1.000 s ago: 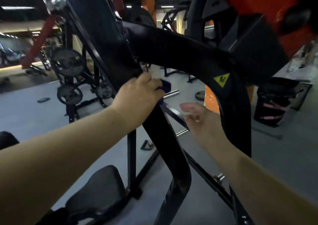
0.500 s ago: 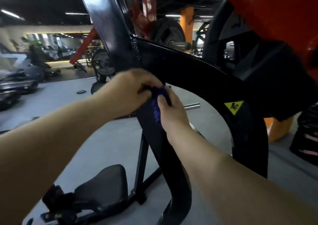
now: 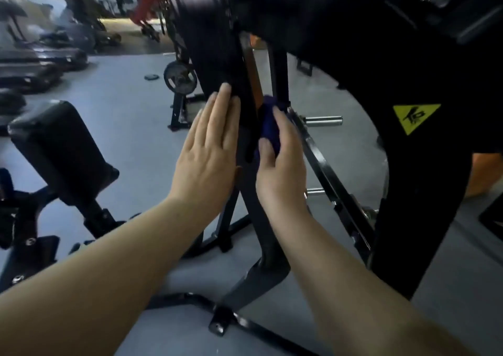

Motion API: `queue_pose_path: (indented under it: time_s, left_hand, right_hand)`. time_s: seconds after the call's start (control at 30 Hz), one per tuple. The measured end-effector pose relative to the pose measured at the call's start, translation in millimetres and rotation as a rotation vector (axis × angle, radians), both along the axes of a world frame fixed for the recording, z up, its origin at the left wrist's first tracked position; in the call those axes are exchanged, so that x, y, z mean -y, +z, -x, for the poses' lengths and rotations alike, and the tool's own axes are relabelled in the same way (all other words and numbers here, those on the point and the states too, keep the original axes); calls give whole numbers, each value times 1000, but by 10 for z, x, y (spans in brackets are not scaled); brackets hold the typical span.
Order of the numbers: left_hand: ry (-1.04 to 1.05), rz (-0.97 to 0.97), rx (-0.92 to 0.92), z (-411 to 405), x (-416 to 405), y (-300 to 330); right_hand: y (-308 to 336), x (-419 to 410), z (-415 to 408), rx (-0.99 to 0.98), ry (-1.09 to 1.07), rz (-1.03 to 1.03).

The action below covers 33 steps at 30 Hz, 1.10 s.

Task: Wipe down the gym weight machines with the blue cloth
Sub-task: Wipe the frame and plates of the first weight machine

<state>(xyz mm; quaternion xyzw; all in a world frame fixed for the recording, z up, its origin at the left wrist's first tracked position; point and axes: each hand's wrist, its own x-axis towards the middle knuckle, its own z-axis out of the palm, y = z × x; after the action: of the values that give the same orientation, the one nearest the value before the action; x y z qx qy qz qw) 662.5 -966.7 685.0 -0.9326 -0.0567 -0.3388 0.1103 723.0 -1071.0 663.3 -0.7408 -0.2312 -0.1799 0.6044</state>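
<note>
A black slanted beam of the weight machine [image 3: 261,235] runs down the middle of the view to a floor foot. My right hand [image 3: 280,170] holds the blue cloth [image 3: 269,127] bunched against the beam's right side, thumb and fingers curled round it. My left hand [image 3: 209,148] lies flat on the beam's left side, fingers straight and together. A wide black curved arm [image 3: 424,192] with a yellow warning sticker [image 3: 415,117] stands to the right.
A black padded seat [image 3: 57,148] on a frame sits at the left. A plate rack [image 3: 179,79] stands behind on the grey floor [image 3: 130,116]. Chrome pegs [image 3: 322,120] stick out right of the beam. More machines fill the far left.
The cloth has passed from my left hand to my right. My left hand has opened flat on the beam. Both hands sit lower on the beam and the view has tilted down.
</note>
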Motion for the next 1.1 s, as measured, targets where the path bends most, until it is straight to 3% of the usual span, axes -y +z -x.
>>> queue_pose_path:
  time_s: [0.1, 0.2, 0.27, 0.4, 0.47, 0.53, 0.67, 0.83, 1.0, 1.1]
  left_hand:
    - [-34, 57, -10, -5, 77, -211]
    - [-107, 74, -57, 36, 129, -563]
    - [-147, 61, -110, 80, 154, -827]
    - [-203, 74, -181, 130, 184, -1190]
    - [-231, 90, -198, 125, 179, -1274]
    - [-261, 77, -249, 129, 154, -1334]
    - [-319, 64, -333, 167, 72, -1427]
    - [-367, 60, -351, 162, 57, -1526]
    - [-404, 104, -336, 173, 103, -1539]
    - [-454, 135, -265, 143, 121, -1479]
  right_hand:
    - [-556, 146, 101, 8, 1, -18]
    - [-1315, 404, 300, -346, -129, 12]
    - [-1443, 438, 282, -491, -159, 51]
    - [-1132, 299, 234, -271, -149, 29]
    - [-1210, 252, 311, -269, -158, -6]
    - [-1539, 287, 400, -417, -220, -30]
    - [-1939, 473, 422, -972, -323, -89]
    - [-1770, 421, 356, -740, -252, -70]
    - [-1929, 524, 355, -1185, -311, -236]
    - [-1692, 463, 306, -1056, -321, -170]
